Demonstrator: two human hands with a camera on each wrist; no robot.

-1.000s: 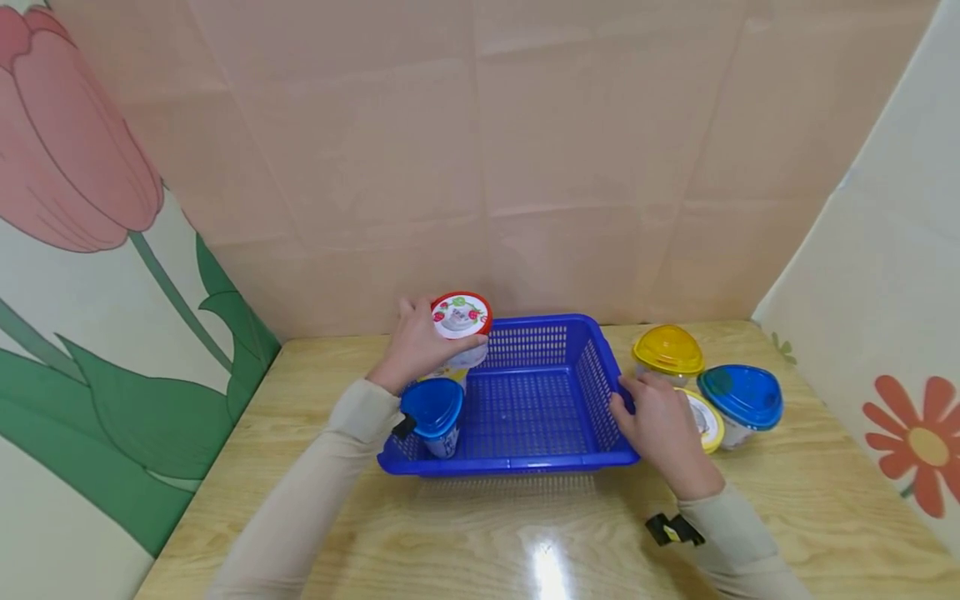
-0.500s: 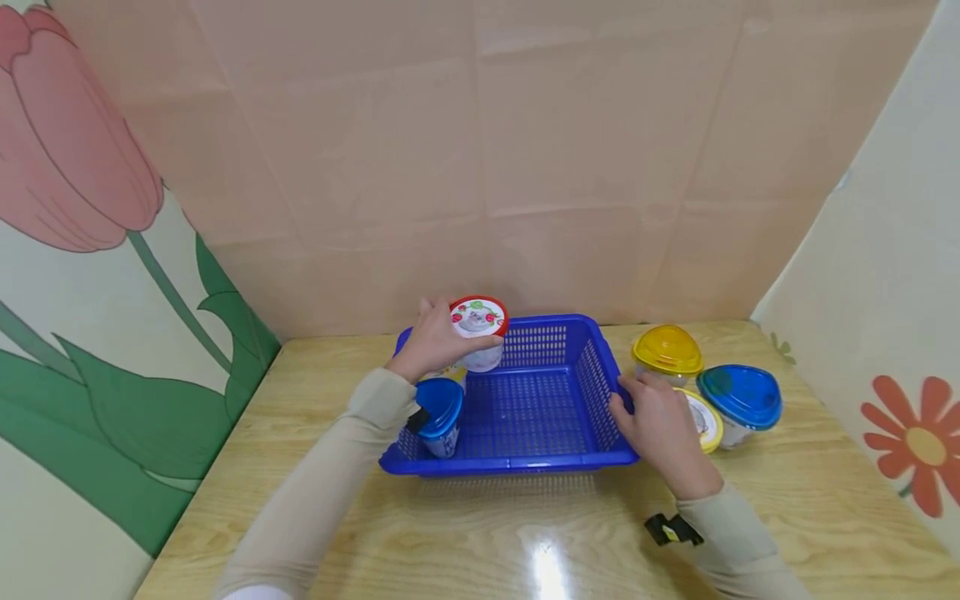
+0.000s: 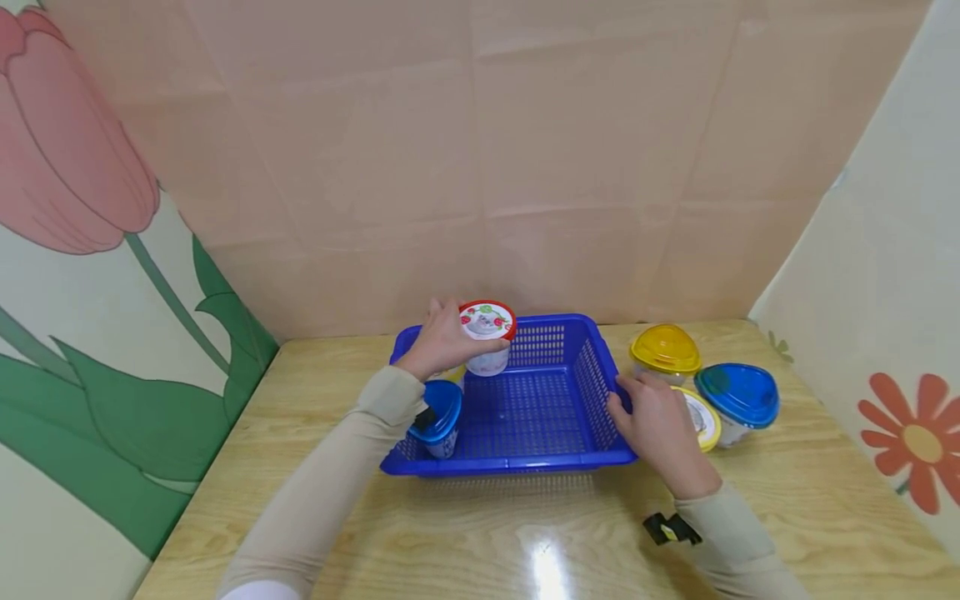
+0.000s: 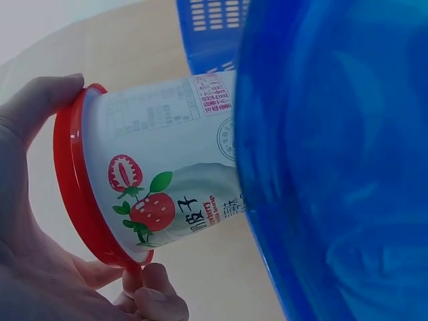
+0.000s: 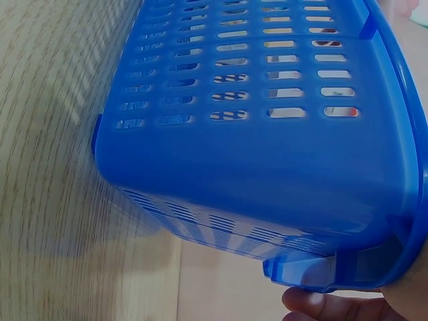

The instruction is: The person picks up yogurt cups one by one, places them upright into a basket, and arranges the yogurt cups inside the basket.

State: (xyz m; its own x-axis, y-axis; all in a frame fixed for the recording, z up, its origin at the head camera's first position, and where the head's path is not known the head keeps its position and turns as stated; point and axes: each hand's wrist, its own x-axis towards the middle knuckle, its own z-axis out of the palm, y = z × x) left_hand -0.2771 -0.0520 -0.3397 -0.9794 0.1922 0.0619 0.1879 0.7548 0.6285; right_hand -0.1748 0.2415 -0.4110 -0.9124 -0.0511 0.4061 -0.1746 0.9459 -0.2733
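My left hand (image 3: 441, 340) grips a red-lidded strawberry cup (image 3: 488, 322) by its lid, over the back left part of a blue plastic basket (image 3: 525, 463). Whether the cup's base touches the basket floor, I cannot tell. The left wrist view shows thumb and fingers round the red rim of this cup (image 4: 160, 174). Inside the basket at front left stands a blue-lidded cup (image 3: 441, 412), close below my left wrist. Behind it a yellowish cup (image 3: 454, 375) is mostly hidden. My right hand (image 3: 660, 421) holds the basket's right rim, fingers curled at its edge.
Right of the basket, on the wooden table (image 3: 360, 525), stand a yellow-domed cup (image 3: 666, 348), a blue-lidded cup (image 3: 738, 396) and a cup with a yellow-rimmed white lid (image 3: 705, 419), partly behind my right hand. A pinkish wall (image 3: 525, 167) rises behind the basket.
My left hand has carried the strawberry cup rightward and slightly lower, further over the basket. My right hand stays on the rim, and the basket has barely moved.
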